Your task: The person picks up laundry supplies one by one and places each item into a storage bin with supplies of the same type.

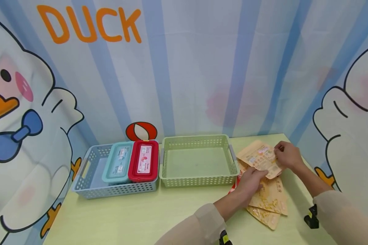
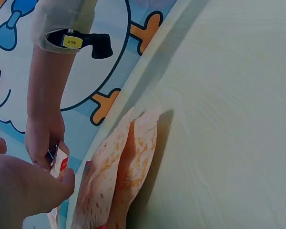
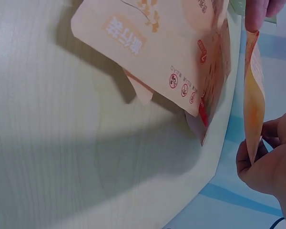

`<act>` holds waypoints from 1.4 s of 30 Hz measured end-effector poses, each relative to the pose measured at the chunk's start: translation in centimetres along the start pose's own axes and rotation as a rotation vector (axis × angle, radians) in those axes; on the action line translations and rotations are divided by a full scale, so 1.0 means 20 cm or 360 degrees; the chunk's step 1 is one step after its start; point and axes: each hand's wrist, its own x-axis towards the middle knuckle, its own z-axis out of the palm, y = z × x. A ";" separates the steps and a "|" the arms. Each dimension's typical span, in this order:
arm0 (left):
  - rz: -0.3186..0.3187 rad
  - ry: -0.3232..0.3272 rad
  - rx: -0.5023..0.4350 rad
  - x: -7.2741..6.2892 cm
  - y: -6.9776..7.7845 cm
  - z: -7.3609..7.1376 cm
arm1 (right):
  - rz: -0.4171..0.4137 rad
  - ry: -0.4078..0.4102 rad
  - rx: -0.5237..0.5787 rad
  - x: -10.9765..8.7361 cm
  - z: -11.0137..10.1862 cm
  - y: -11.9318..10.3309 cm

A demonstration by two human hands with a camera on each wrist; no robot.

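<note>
Orange-beige paper-like material makes the packet (image 1: 259,154) which the two hands hold, above the right part of the pale table (image 1: 135,217). The right hand (image 1: 288,154) pinches this packet at its right edge, with the fingers bent. The left hand (image 1: 249,180) pinches the near edge; its thumb lies on the upper side in the head view. From the right wrist, the packet is seen almost from its side, and it is a little curved.

Under it, on the table, lie several other packets (image 1: 268,197), which overlap each other; I cannot tell exactly how many. From the left wrist, two of them are standing slightly apart at their ends.

To the left of the packets is the green basket (image 1: 199,181), with small holes in its walls. Just beside it stands the blue basket (image 1: 116,190). Inside the blue one are the light-blue box (image 1: 119,163) and the red box (image 1: 144,163), side by side, each bearing a label. Behind, the striped cloth (image 1: 199,68) carries the orange word "DUCK" (image 1: 89,25).
</note>
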 end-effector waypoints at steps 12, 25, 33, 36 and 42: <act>0.0130 0.0095 0.0222 -0.03 0.08 0.01 | 0.0101 0.0123 0.0120 -0.02 -0.02 -0.08; 0.0227 0.0231 -0.0030 -0.03 0.16 -0.03 | 0.0222 0.0146 0.0272 -0.05 -0.03 -0.19; 0.0274 0.0203 -0.0128 0.00 0.19 -0.12 | 0.0225 0.0177 0.0405 -0.04 -0.04 -0.28; 0.0297 0.0175 -0.0110 0.01 0.20 -0.17 | 0.0253 0.0162 0.0477 -0.04 -0.04 -0.31; 0.0339 0.0107 -0.0021 0.04 0.22 -0.26 | 0.0251 0.0127 0.0537 -0.04 -0.03 -0.37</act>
